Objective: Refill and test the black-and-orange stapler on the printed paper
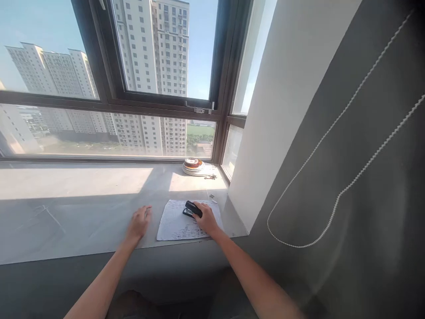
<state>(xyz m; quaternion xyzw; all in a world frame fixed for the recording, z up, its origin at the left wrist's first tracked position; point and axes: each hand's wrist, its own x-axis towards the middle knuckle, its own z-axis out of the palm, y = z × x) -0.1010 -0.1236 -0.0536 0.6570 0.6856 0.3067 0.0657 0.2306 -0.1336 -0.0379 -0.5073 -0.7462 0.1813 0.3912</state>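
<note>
A sheet of printed paper [177,223] lies on the grey window sill [76,208] near its front edge. My right hand [206,219] rests on the paper's upper right part, its fingers closed round a small black stapler [192,208]. My left hand [138,223] lies flat on the sill just left of the paper, fingers stretched out, holding nothing.
A stack of round discs [194,166] sits at the sill's far right corner, with small dark bits [210,177] beside it. A white wall [282,110] and grey wall with a hanging bead chain [332,195] close off the right. Window glass stands behind the sill.
</note>
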